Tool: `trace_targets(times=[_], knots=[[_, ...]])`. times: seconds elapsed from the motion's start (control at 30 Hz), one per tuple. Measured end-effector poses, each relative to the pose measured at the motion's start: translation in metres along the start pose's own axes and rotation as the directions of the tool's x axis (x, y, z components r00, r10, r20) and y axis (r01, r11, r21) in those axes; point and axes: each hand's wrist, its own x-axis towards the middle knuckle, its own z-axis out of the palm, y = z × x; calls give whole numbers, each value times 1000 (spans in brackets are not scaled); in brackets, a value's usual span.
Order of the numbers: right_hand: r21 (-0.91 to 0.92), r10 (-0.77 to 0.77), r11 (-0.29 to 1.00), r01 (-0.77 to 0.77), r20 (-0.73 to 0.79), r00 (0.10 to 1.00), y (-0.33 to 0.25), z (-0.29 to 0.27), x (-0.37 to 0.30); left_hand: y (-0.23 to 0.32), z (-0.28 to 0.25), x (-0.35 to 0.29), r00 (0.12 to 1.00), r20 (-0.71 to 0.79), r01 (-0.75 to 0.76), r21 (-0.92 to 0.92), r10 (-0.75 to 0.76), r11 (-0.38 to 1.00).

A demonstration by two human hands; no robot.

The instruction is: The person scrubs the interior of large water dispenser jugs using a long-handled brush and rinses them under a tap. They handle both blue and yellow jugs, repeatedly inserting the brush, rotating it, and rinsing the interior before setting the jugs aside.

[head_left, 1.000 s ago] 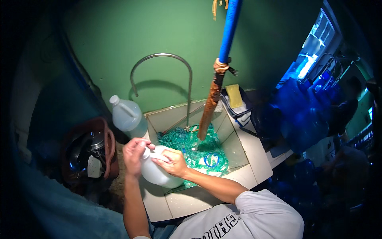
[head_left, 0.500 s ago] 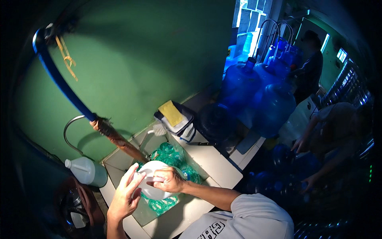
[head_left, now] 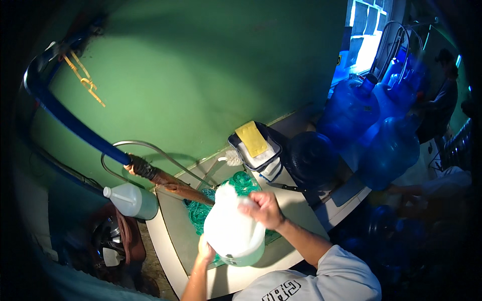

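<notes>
A white plastic jug (head_left: 234,226), overexposed at the top and pale green at the base, is held tilted over a tiled basin (head_left: 175,236). My right hand (head_left: 265,209) is closed near its upper right side, apparently at the handle; motion blurs the fingers. Against the lower left side lies my left hand (head_left: 204,250), its fingers mostly hidden by the jug. Behind the jug, shiny green net-like material (head_left: 242,181) lies in the basin. A brown, wrapped pipe end (head_left: 186,191) on a blue hose (head_left: 83,125) reaches down beside the jug.
Another white jug (head_left: 131,201) stands left of the basin, above a brown bucket (head_left: 131,236). A dark tray (head_left: 261,159) with a yellow sponge (head_left: 252,140), a white brush (head_left: 232,159) and a knife (head_left: 286,187) lie behind. Large blue water bottles (head_left: 349,108) and a person (head_left: 442,103) are at right.
The jug has turned in my hands, showing more of its side and base. My right hand has lifted to its upper right; my left has slid down its left side. The view has shifted left.
</notes>
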Motion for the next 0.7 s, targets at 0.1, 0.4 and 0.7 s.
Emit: trace_targets(times=[0.1,0.4,0.7], knots=[[304,294,920,-249,-112,949,31,-31,30,-37,-6,-8,995,-98,-6,-340,-29,940],[548,664,679,-489,-174,727,121,-65,62,77,31,-12,820,-51,-447,567,570,692],[580,646,671,-462,-153,747,127,-63,88,141,84,-8,751,-42,-509,600,660,617]])
